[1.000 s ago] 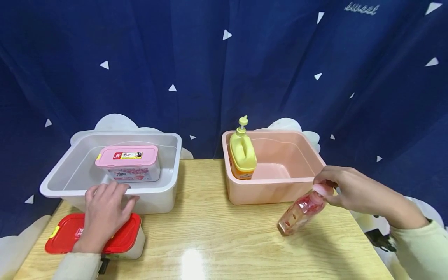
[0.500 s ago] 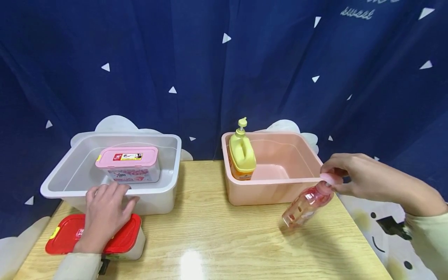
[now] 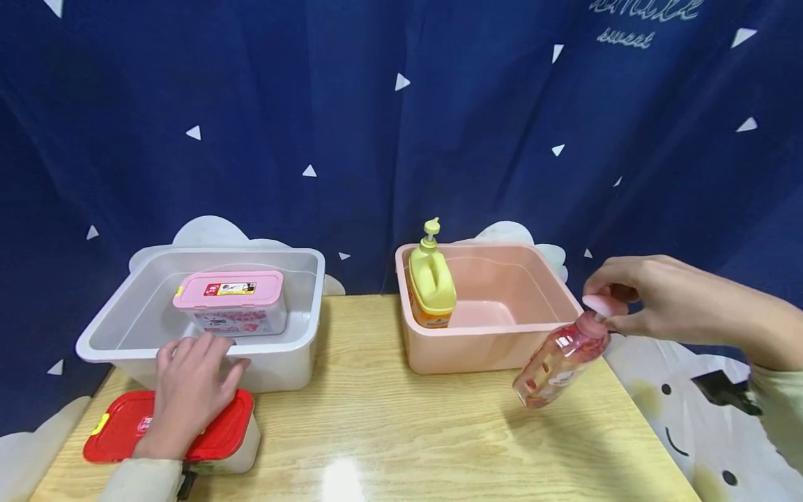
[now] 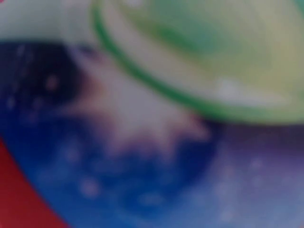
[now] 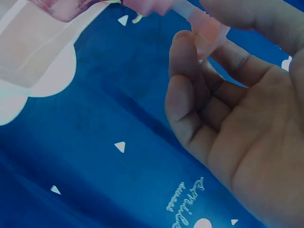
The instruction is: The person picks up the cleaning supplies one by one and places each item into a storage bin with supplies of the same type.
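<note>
Over the pale wooden table (image 3: 383,439), just before a peach plastic tub (image 3: 470,354), a clear pink plastic pump bottle (image 3: 560,366) is held tilted, its head pinched by the right hand (image 3: 646,296). At a white plastic tub (image 3: 279,368), whether the rim is gripped by the left hand (image 3: 196,390) cannot be told. Held by its head alone, the bottle might be swung or dropped.

the bench (image 3: 383,432) has a pale wood-grain top with a patch of glare toward the front. a grey-white bin (image 3: 279,368) stands at back left, a pink bin (image 3: 467,355) well to its right, a red-lidded tub (image 3: 221,434) before the grey-white bin.
</note>
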